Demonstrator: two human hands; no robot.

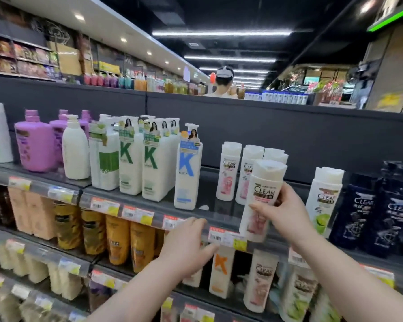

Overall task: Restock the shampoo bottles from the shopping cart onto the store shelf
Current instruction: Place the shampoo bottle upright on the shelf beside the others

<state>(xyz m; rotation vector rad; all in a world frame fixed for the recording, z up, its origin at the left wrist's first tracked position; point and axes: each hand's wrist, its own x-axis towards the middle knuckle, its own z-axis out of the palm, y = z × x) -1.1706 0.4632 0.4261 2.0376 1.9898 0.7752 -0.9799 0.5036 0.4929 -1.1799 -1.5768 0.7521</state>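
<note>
Right hand (286,212) grips upright Clear bottle (261,198), cap up, over shelf (219,214)

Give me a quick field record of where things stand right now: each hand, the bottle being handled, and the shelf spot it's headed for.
right hand: grips a pink Clear bottle, upright, at the shelf's front edge
left hand: empty, fingers on the shelf rail by the price tags
target spot: bare shelf in front of the pink Clear row
neighbours: blue K bottle to the left, green Clear bottle to the right
cart: not in view
</note>
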